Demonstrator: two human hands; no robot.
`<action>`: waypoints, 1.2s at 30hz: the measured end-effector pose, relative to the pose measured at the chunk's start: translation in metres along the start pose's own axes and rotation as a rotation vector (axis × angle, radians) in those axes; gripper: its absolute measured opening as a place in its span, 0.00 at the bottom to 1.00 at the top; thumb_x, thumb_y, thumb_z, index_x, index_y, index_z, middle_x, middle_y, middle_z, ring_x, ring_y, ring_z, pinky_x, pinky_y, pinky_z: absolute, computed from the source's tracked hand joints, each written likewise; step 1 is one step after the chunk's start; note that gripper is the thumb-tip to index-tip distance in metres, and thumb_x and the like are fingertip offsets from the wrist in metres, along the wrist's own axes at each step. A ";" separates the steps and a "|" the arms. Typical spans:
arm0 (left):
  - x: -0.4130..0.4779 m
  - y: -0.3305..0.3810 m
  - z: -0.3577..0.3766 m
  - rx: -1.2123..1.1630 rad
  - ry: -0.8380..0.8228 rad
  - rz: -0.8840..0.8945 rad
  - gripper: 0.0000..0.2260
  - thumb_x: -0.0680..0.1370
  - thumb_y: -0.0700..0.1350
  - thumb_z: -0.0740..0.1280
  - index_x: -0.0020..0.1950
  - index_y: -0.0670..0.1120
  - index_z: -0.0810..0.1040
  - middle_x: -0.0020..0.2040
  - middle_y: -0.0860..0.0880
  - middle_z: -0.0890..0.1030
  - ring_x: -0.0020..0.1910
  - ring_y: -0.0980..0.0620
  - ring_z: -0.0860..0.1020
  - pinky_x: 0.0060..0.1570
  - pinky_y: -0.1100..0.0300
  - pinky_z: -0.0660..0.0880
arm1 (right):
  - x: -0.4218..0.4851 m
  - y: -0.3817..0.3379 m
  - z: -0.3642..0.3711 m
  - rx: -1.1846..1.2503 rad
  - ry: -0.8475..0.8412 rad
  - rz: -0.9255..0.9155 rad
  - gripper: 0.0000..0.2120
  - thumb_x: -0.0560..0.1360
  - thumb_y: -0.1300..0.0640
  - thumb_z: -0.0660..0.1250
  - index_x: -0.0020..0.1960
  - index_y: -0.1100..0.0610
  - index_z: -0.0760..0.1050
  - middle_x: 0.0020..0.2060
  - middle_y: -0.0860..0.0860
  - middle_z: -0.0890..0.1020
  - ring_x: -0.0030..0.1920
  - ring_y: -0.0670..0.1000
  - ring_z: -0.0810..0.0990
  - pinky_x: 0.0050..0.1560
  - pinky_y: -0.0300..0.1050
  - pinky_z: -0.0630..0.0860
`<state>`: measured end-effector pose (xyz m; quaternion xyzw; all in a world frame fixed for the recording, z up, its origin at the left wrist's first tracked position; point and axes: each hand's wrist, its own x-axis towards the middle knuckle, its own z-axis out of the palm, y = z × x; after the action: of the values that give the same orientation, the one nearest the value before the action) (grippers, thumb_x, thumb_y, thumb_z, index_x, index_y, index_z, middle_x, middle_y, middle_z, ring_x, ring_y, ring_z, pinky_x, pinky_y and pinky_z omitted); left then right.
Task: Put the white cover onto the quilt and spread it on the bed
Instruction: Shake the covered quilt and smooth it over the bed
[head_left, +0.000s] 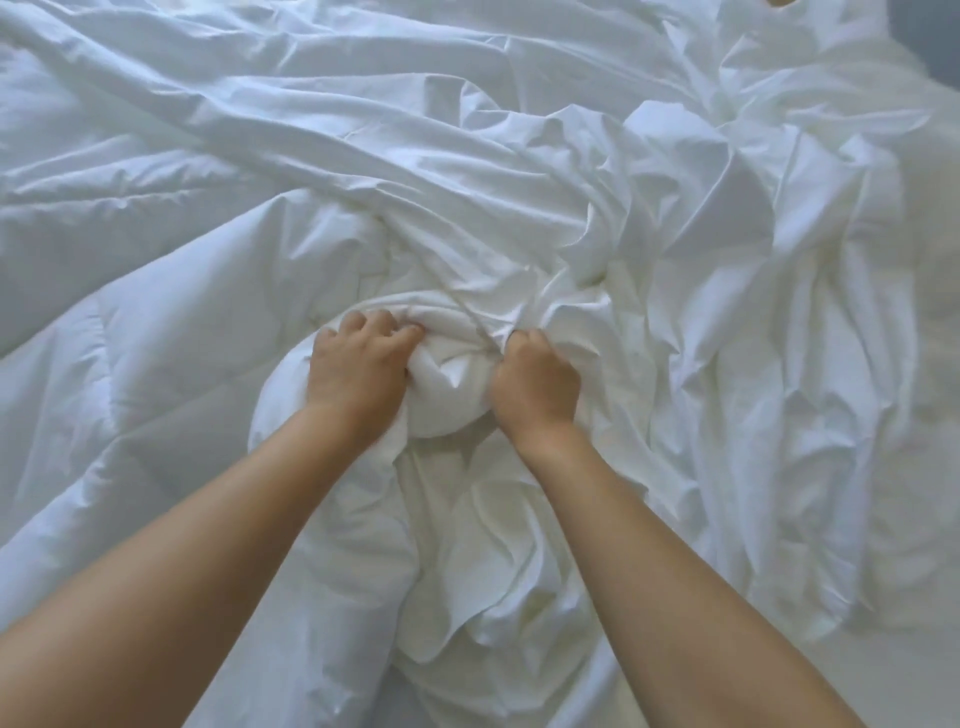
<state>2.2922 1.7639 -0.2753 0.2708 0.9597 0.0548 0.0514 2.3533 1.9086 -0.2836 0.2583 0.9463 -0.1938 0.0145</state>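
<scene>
The puffy white quilt (171, 322) lies across the left half of the bed, with stitched panels showing. The thin, creased white cover (727, 291) is bunched over the middle and right. A rounded corner of the quilt (452, 395) bulges between my hands, wrapped in gathered cover cloth. My left hand (356, 374) grips that bunched cloth on the bulge's left side, fingers curled into the folds. My right hand (535, 384) clutches the cover fabric on the bulge's right side in a fist.
White bedding fills nearly the whole view. The flat white sheet of the bed (924, 597) shows at the lower right. A dark strip (950, 41) sits at the top right corner, beyond the bed.
</scene>
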 end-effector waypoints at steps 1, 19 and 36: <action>0.001 -0.001 -0.010 -0.094 0.020 -0.032 0.17 0.76 0.38 0.61 0.64 0.47 0.76 0.59 0.43 0.76 0.59 0.40 0.71 0.52 0.49 0.67 | -0.016 -0.011 -0.006 0.024 0.066 -0.077 0.09 0.73 0.66 0.56 0.49 0.63 0.74 0.49 0.59 0.77 0.49 0.61 0.77 0.41 0.48 0.69; -0.147 0.027 -0.095 -1.759 -0.073 -0.288 0.28 0.79 0.37 0.52 0.22 0.50 0.78 0.22 0.56 0.75 0.23 0.64 0.73 0.27 0.72 0.70 | -0.176 -0.122 -0.086 0.897 0.067 -0.180 0.05 0.60 0.67 0.56 0.34 0.63 0.70 0.26 0.52 0.73 0.29 0.49 0.71 0.31 0.44 0.70; -0.238 -0.016 -0.154 -1.223 0.023 -0.318 0.11 0.59 0.52 0.72 0.39 0.50 0.83 0.34 0.50 0.84 0.36 0.51 0.83 0.37 0.54 0.81 | -0.173 -0.126 -0.072 0.700 -0.228 -0.082 0.08 0.71 0.49 0.64 0.38 0.49 0.68 0.42 0.45 0.70 0.52 0.51 0.71 0.55 0.45 0.67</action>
<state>2.4658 1.6136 -0.1092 0.0461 0.7838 0.5881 0.1941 2.4460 1.7524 -0.1501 0.1865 0.8246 -0.5336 0.0228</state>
